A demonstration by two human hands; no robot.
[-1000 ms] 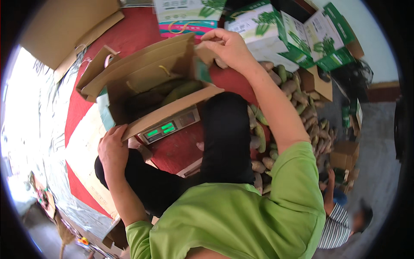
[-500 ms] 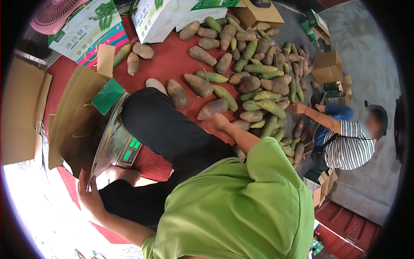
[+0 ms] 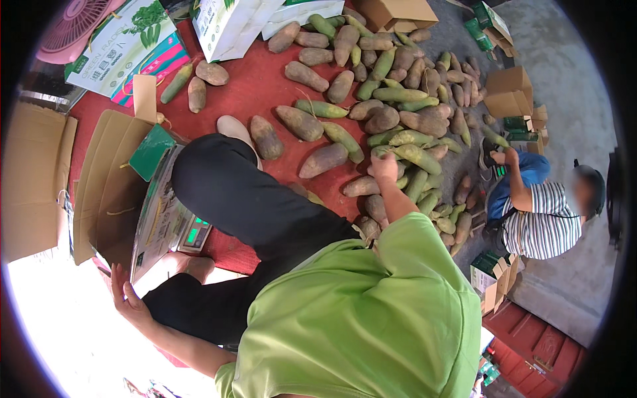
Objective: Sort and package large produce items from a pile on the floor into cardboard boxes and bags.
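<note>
Green skin shows on the long, blunt-ended radish (image 3: 381, 151) at the fingertips of the right hand (image 3: 385, 168), by the near edge of the heap of green and brown oblong roots (image 3: 416, 126) spread over the red floor covering (image 3: 249, 99). The fingers are curled down over its near end; whether it is firmly gripped cannot be told, as much of it is covered by the hand. The left hand (image 3: 134, 306) is held open, its fingers spread, beside the lower edge of the open brown cardboard box (image 3: 106, 192); whether the cardboard is touched cannot be made out. Just beside the box, toward the person's knee, a scale with a lit green display (image 3: 194, 237) is seen.

For a sound hold, the radish is probably best taken around its thick middle, with the thumb set opposite the fingers, since a smooth end could easily be slipped off. Neighbouring roots seem to be packed closely, so a straight upward lift would be preferred to a sideways drag, by which skins could be scraped or others rolled loose.
</note>
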